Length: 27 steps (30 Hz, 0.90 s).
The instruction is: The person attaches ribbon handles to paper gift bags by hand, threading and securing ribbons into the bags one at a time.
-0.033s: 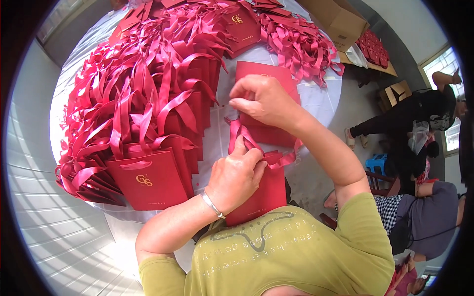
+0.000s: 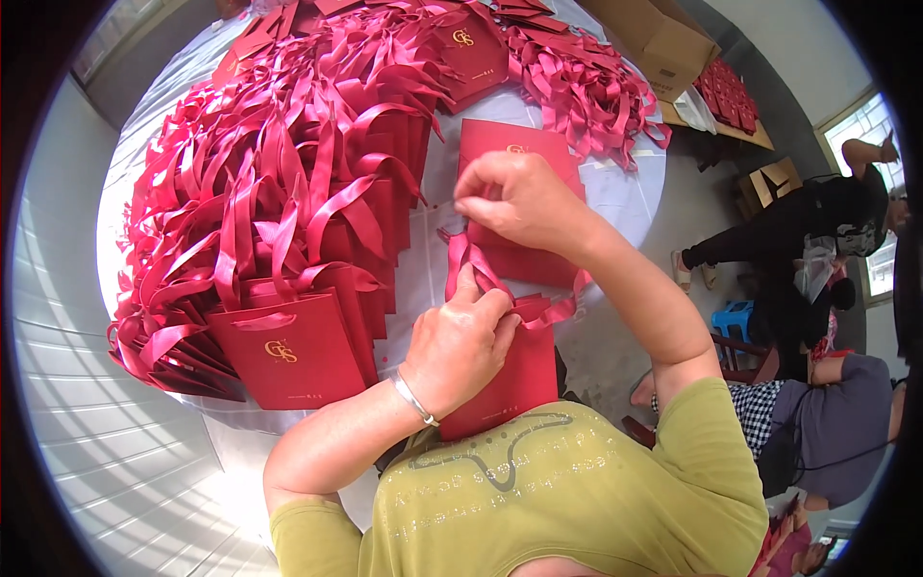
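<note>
**Big round counter point(image 2: 625, 207) loaded with red gift bags point(image 2: 312, 356)**

So the white-clothed counter takes up most of the view, and those bags stand in a crowd on its left side, ribbon handles flopping everywhere. Off to the right, a couple of people point(image 2: 827, 207) are in the room. An open cardboard box point(image 2: 663, 48) is up by the far right edge, with a tangled heap of loose ribbons point(image 2: 582, 91) near it on the cloth. Closer in there's a flat stack of red bags point(image 2: 495, 139).

The working bag point(image 2: 524, 375) is right in front of the person, its lower end up against the green shirt point(image 2: 567, 490). Left hand point(image 2: 461, 337) has it by the top, fingers down on the pink ribbon point(image 2: 457, 264) there. Right hand point(image 2: 505, 197) hovers over the flat stack, thumb and fingertips drawn in close; can't tell if anything's between them. Smallest bit: a silver bangle point(image 2: 413, 399) on the left wrist.
</note>
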{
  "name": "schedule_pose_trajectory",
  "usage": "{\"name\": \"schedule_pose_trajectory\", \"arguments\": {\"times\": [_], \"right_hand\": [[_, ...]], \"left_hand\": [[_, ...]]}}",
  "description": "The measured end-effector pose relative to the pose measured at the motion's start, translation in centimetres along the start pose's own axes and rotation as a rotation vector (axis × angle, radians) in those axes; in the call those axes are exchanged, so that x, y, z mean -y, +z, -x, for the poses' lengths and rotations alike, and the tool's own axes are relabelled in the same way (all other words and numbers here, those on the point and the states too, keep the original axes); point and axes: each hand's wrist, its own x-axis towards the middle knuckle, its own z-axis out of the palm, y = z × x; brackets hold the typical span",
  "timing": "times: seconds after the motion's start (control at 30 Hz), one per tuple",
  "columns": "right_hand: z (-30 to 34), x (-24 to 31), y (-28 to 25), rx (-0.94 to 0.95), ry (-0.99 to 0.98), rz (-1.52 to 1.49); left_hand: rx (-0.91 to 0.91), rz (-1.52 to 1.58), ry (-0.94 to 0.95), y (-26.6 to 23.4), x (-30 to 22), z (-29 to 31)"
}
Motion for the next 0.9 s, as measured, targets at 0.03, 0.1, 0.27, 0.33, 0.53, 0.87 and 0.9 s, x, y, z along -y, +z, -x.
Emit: {"name": "schedule_pose_trajectory", "arguments": {"times": [0.03, 0.1, 0.27, 0.33, 0.53, 0.87, 0.9], "right_hand": [[0.6, 0.4, -0.4, 0.0, 0.0, 0.0], [1.7, 1.2, -1.2, 0.113, 0.076, -0.028], [2.6, 2.2, -1.4, 0.435, 0.113, -0.039], [2.1, 2.6, -0.6, 0.409, 0.053, 0.108], [-1.1, 2.2, 0.6, 0.497, -0.132, -0.139], [-2.7, 1.8, 1.2, 0.408, -0.03, 0.302], [-2.7, 2.1, 1.5, 0.41, -0.01, 0.339]], "left_hand": [[0.008, 0.02, 0.01, 0.0, 0.1, 0.0], [-0.001, 0.018, 0.004, 0.0, 0.0, 0.2], [0.024, -0.014, 0.015, 0.0, -0.2, 0.2], [0.073, -0.07, 0.003, 0.3, -0.2, 0.3], [-0.049, -0.088, 0.069, 0.6, -0.6, 0.3], [-0.005, -0.155, 0.051, 0.5, -0.5, 0.4], [-0.004, -0.156, 0.05, 0.5, -0.5, 0.4]]}}
